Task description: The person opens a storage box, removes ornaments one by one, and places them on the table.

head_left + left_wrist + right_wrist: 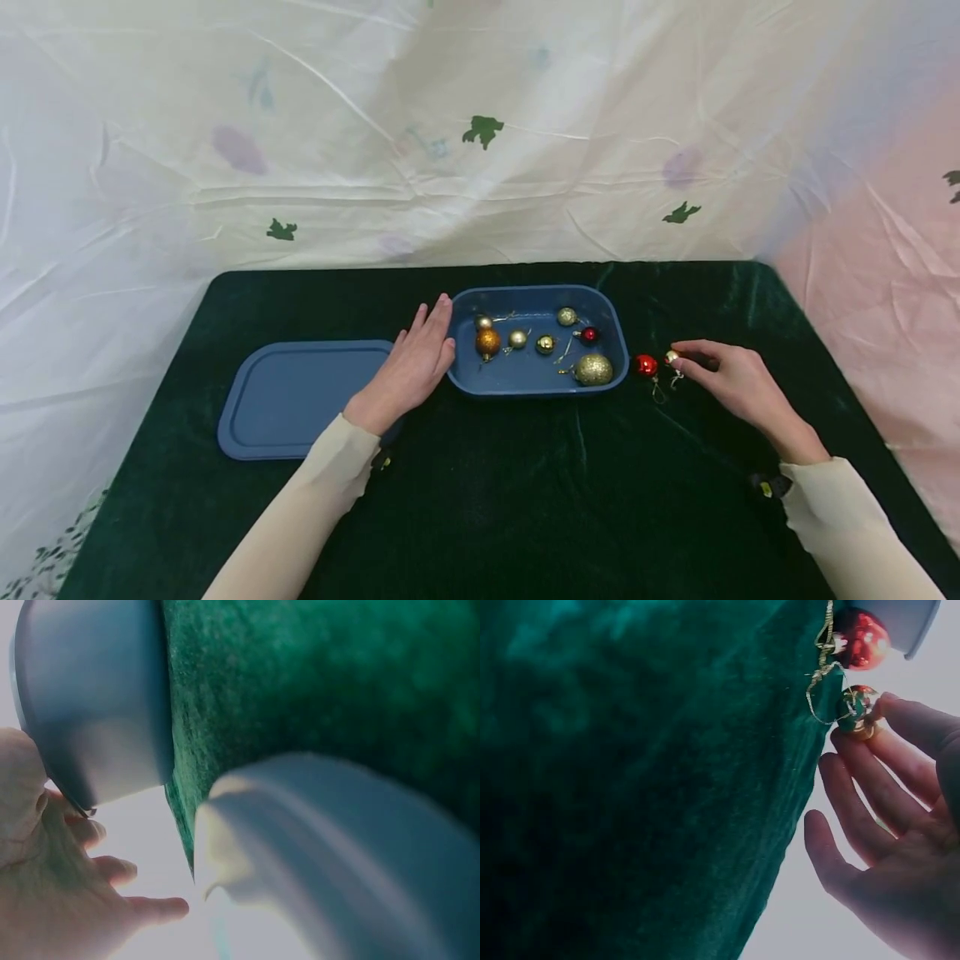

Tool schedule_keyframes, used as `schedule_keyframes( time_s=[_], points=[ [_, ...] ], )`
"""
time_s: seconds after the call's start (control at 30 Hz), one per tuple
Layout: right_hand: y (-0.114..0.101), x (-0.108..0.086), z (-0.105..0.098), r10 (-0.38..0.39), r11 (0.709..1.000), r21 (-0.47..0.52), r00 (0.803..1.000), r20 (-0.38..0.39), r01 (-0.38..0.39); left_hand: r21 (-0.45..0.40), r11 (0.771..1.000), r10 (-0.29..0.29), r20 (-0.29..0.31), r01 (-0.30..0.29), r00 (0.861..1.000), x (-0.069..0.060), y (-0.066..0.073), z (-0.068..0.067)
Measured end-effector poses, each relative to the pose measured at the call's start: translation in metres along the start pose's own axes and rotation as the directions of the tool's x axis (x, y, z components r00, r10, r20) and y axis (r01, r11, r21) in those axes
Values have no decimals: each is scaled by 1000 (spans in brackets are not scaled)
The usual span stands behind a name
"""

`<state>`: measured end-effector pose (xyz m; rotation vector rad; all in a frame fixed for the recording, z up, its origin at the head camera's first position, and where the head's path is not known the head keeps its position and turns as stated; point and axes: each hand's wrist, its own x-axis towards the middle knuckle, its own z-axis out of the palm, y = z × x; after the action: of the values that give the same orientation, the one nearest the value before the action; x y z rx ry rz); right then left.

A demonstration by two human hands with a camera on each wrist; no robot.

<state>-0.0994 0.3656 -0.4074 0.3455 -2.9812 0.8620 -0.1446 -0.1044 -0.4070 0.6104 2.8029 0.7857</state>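
Note:
My right hand (738,385) pinches a small shiny gold Christmas bauble (859,711) between thumb and fingertips, low over the cloth. A gold string loop dangles from it. Just left of that lies a red bauble (647,365) with its own string, outside the blue box (517,385). My left hand (412,358) touches the left rim of the box with its fingers straight. Inside the box lie several baubles: an orange one (487,340), a large glittery gold one (595,369), a dark red one (589,335) and smaller gold ones.
A blue lid (300,400) lies flat left of the box, partly beneath my left forearm. Dark green velvet cloth (510,500) covers the table. A pale patterned curtain (525,192) hangs right behind the table's back edge.

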Motion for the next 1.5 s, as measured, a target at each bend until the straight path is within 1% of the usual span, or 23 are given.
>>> schedule_keyframes(
  time_s=[0.17, 0.27, 0.37, 0.53, 0.63, 0.77, 0.9, 1.0, 1.07, 1.13, 1.27, 1.33, 1.4, 1.5],
  points=[
    [3, 3, 5, 30, 1000, 0, 997, 68, -30, 7, 1000, -2, -4, 2, 1000, -3, 2, 1],
    [3, 2, 6, 44, 999, 0, 995, 93, -44, 9, 1000, -1, -1, 1, 1000, -4, 3, 0],
    [3, 1, 5, 39, 999, -6, 995, 97, -39, 12, 1000, 4, 1, -4, 1000, -3, 4, 0],
    [3, 1, 2, 11, 1000, -10, 997, 83, -10, 7, 1000, -8, -5, 8, 1000, -2, 3, -1],
    [3, 1, -1, 10, 1000, 0, 998, 65, -10, 4, 1000, -11, -5, 11, 1000, -1, 2, -2],
    [-1, -3, -8, 19, 1000, 21, 1000, 17, -19, 2, 1000, -6, -2, 6, 1000, 0, 1, -1],
    [-14, -5, -14, 16, 999, 28, 998, -61, -15, 4, 1000, -6, -5, 6, 1000, -1, 2, 0],
    [-27, -7, -17, -3, 999, 44, 989, -148, 10, 6, 1000, -8, -7, 8, 1000, -1, 3, -1],
    [-37, -8, -17, -32, 997, 61, 978, -206, 46, 3, 1000, -6, -12, 6, 1000, -2, 4, -2],
    [-47, -9, -16, -76, 993, 69, 962, -263, 97, 3, 1000, -7, -11, 7, 1000, -2, 5, -2],
    [-66, -9, -9, -177, 972, 86, 921, -347, 219, 6, 1000, -7, -10, 7, 1000, -5, 5, -1],
    [-74, -8, -4, -228, 954, 94, 895, -383, 283, 8, 1000, -13, -9, 13, 1000, -6, 4, -1],
    [-82, -5, 1, -275, 933, 100, 866, -419, 345, 13, 1000, -7, -12, 7, 1000, -5, 3, 0],
    [-92, 0, 7, -346, 893, 107, 818, -459, 438, 15, 1000, 1, -12, -1, 1000, -4, 3, -1]
  ],
)
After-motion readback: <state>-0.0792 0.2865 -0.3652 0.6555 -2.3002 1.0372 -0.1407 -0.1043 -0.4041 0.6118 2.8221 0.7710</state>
